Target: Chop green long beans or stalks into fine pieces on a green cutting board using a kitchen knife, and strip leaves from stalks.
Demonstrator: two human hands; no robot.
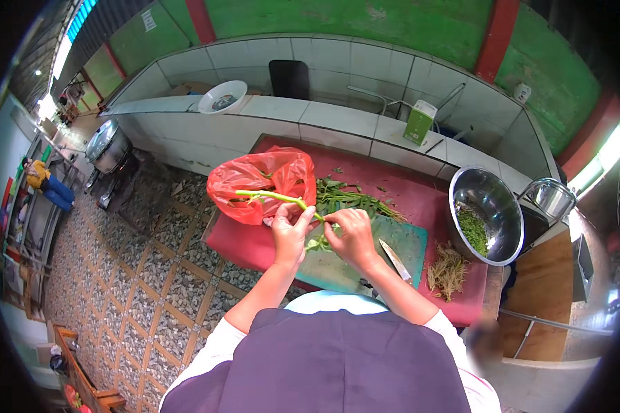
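Observation:
My left hand (291,232) grips a thick green plant stem (271,195) over the teal cutting board (418,237). At the stem's near end, the fingers of my right hand (352,235) pinch it. A red plastic bag (232,180) with greens inside lies beyond my left hand. Leafy green stalks (354,199) are spread behind the board. A knife (395,259) rests on the board, right of my right hand. Roots or trimmed stringy ends (447,271) are heaped right of the board. Chopped greens (471,229) sit in a steel bowl (514,232).
A red-covered table (237,242) carries these things. Behind it runs a white-tiled ledge (336,116) with a white bowl (223,97) and a green-and-white carton (419,122). A large metal pot (108,147) stands at the left. A person (46,180) is farther off at the left.

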